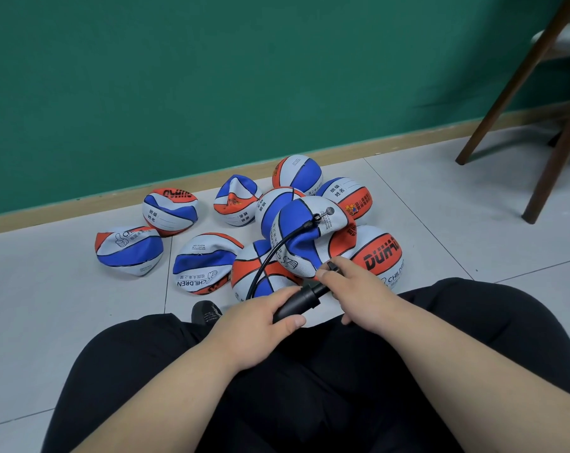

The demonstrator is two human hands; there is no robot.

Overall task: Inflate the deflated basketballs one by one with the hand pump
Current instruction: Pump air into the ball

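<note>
**Basketball on the needle, pump held in both hands**

Basketball, crumpled and folded in on itself, sits on top of the heap just beyond the person's knees. It leans against a rounder orange ball on its right. The needle is at its valve, and a black hose loops from there down to the hand pump. The left hand is wrapped round the pump's barrel, with the thumb lying along the near side. The right hand is closed over the handle. Most of that grip is hidden, so how far the plunger is drawn out is unclear. More flattened balls lie to the left on pale floor tiles, near the foot of a green wall. Black trousers fill the foreground, and a dark shoe shows beside the left knee. Brown chair legs stand at the upper right.
</note>
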